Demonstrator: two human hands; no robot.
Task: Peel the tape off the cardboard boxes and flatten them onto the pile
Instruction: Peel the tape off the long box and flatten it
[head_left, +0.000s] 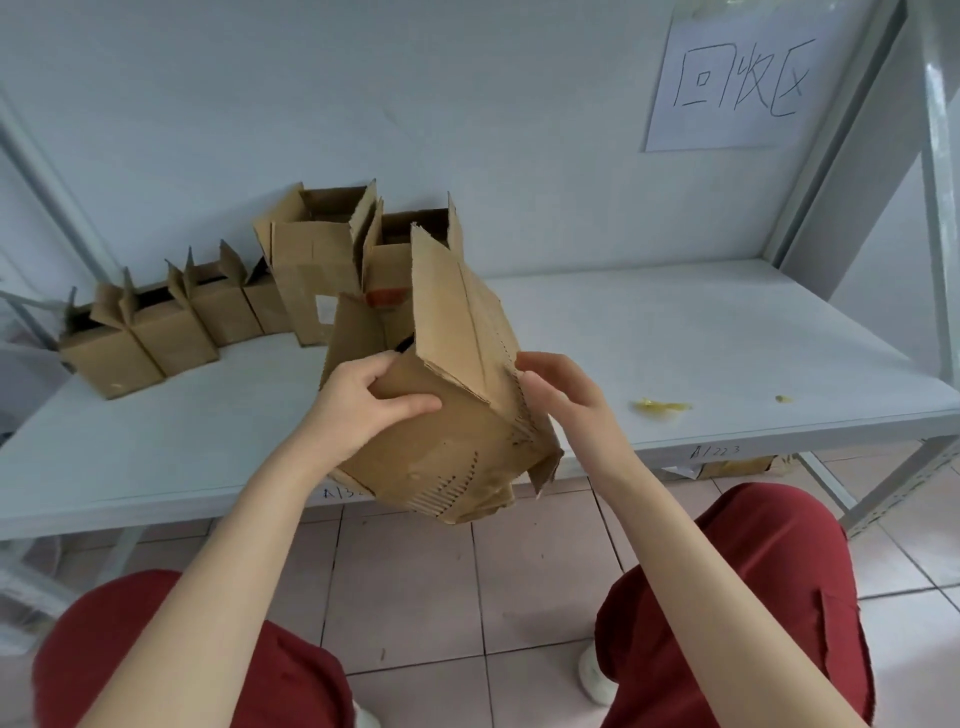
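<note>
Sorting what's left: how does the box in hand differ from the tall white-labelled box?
The held box is tilted in the air, gripped by the left hand; the tall box stands upright on the table. The held box's edges are ragged; the tall box's look cleaner. Both are brown cardboard.
</note>
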